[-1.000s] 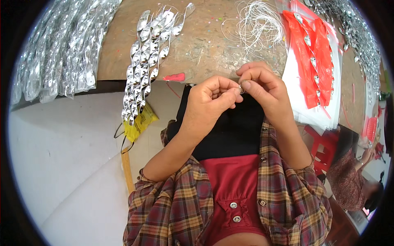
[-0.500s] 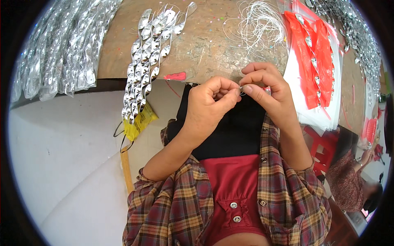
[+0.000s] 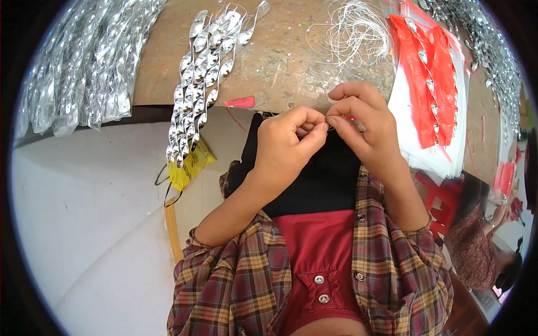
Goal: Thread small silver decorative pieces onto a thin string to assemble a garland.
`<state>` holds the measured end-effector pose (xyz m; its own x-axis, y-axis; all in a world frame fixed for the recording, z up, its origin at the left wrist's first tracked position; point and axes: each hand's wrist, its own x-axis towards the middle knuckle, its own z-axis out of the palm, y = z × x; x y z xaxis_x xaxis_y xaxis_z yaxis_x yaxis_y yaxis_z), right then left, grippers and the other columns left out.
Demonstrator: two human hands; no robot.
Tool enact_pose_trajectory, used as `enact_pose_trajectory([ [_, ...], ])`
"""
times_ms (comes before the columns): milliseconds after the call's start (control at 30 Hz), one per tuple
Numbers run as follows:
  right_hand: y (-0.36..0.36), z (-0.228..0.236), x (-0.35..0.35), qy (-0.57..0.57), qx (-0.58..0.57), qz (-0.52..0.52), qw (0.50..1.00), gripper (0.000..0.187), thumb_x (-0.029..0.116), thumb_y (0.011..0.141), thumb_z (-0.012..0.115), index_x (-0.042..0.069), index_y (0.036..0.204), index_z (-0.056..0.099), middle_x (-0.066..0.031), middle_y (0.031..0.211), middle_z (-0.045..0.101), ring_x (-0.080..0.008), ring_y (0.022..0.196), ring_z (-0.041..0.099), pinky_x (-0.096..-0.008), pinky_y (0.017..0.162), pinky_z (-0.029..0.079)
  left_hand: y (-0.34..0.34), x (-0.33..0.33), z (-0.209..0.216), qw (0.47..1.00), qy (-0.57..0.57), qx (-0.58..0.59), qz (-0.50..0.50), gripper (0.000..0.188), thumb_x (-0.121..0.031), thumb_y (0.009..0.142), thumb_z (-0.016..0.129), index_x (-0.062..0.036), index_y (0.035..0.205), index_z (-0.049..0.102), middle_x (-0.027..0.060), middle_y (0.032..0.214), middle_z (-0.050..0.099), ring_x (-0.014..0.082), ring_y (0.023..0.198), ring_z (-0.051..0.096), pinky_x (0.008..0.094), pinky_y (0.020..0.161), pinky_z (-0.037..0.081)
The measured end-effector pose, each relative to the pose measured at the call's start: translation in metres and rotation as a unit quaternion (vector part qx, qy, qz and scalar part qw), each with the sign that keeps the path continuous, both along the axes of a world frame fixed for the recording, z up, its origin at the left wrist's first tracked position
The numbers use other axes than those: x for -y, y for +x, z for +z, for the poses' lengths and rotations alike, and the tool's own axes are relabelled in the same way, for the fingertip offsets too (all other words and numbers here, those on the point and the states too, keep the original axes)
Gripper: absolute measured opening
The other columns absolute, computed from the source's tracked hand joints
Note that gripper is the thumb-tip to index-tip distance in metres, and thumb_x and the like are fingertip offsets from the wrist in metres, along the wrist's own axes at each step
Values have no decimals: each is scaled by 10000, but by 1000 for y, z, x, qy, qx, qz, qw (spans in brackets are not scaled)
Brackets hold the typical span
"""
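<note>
My left hand (image 3: pixel 288 140) and my right hand (image 3: pixel 367 126) meet fingertip to fingertip above my lap, just in front of the table edge. Between their pinched fingers is a thin pale string (image 3: pixel 330 128); only a short curved bit shows, and the fingers hide the rest. Thumb and forefinger are pressed together on each hand, while the upper fingers of the right are loosely curled and lifted. Beyond them on the table lies a loose tangle of white string (image 3: pixel 361 36). Shiny silver twisted strips (image 3: pixel 196 84) hang over the edge to the left.
Bagged silver strips (image 3: pixel 84 67) cover the table's left end. Right of my hands, a red plastic piece with a silver spiral (image 3: pixel 426 78) rests on white sheets (image 3: pixel 409 126). A red scrap (image 3: pixel 240 102) lies by the brown table's edge (image 3: pixel 280 84). Another person (image 3: pixel 476 246) sits at far right.
My fingertips have drawn closer together around the string, and the left hand has turned slightly. The right hand's upper fingers have shifted a little; the things on the table stay put.
</note>
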<state>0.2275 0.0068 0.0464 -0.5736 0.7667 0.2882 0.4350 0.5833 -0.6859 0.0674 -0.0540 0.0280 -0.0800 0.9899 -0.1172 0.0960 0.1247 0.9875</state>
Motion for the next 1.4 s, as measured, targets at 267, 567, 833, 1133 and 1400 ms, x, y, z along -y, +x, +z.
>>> enact_pose_trajectory([
  [267, -4, -9, 1, -99, -77, -16, 992, 61, 77, 801, 593, 22, 809, 568, -98, 1026, 560, -175, 911, 540, -267, 783, 418, -5, -6, 0, 973, -97, 209, -35, 138, -104, 855, 591, 12, 928, 611, 51, 788, 642, 61, 696, 574, 179, 612, 442],
  [567, 8, -15, -5, -286, -186, -24, 940, 113, 107, 861, 572, -1, 880, 600, -68, 1010, 544, -136, 917, 518, -252, 802, 410, -7, -5, 4, 970, -114, 213, -28, 117, -86, 849, 594, 19, 900, 607, 57, 792, 636, 79, 716, 600, 198, 610, 470],
  [833, -1, 0, 0, -126, -75, -13, 989, 71, 62, 770, 638, 13, 807, 603, -80, 942, 557, -154, 849, 542, -262, 728, 428, 0, 0, 1, 998, 49, -47, 6, 70, -45, 822, 608, 12, 861, 618, 25, 747, 641, 64, 676, 581, 195, 625, 460],
  [1133, -6, -5, 6, 25, -56, -39, 997, 93, 21, 721, 620, 18, 803, 576, -115, 952, 583, -240, 871, 568, -311, 763, 444, 4, 0, 0, 992, -32, 119, 20, 89, -55, 846, 589, 18, 896, 598, 57, 789, 635, 90, 689, 594, 214, 607, 485],
  [1400, -4, -1, 5, 122, -26, -16, 992, 130, -8, 688, 643, 30, 799, 587, -92, 933, 601, -230, 821, 560, -307, 716, 431, -7, -4, -4, 917, -148, 370, -26, 141, -130, 877, 581, 1, 928, 594, 72, 797, 637, 101, 661, 598, 198, 627, 489],
])
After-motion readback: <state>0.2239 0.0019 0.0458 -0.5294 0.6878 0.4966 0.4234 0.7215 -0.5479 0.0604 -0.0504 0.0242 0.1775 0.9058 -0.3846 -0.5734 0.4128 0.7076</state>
